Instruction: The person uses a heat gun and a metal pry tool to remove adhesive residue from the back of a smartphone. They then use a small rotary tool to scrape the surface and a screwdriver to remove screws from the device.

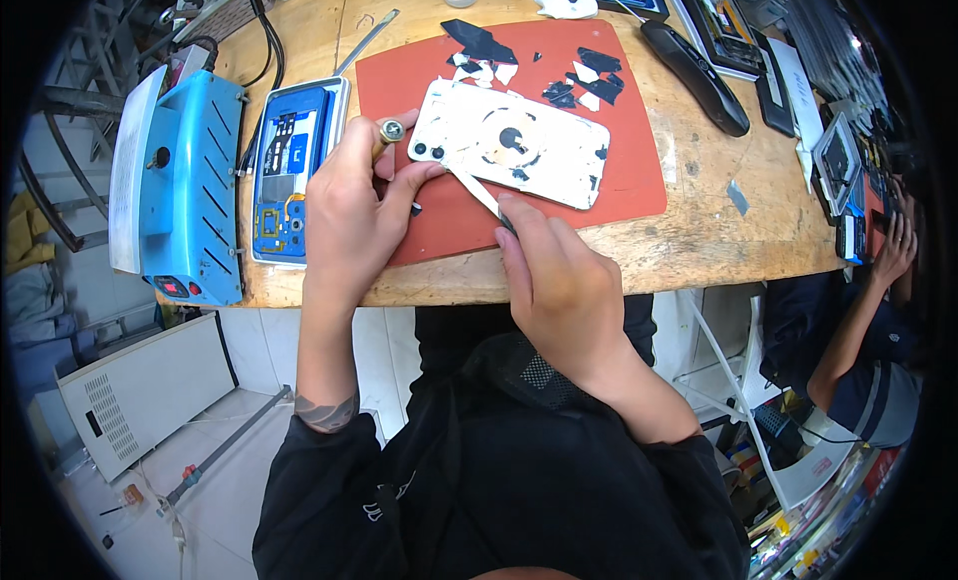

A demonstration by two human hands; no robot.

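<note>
Holding a brass-ended tool (391, 132) in the curled fingers of the left hand (349, 196), this person also has the left thumb stretched out to the white phone (549, 151), right up against its edge beside the camera lenses (429, 152); the right hand (564, 271) is closed in a pinch around a thin-bladed tool (476, 189), index finger along the top and thumb underneath; the pale blade angles up and left, its end at the phone's near edge, close to those lenses.

Most of the thin tool's handle is covered by the right fingers, and I can't tell if the blade tip is under the edge or just against it; the brass-ended one points nearly at the camera, so its far end is hidden; over on the right, someone else's hand (895, 249) gets murky near the dark rim.

Phone's lying back up on the red mat (449, 233), just beyond the right hand and to the right of the left one; black and white scraps (481, 42) sit past its far edge.
</note>
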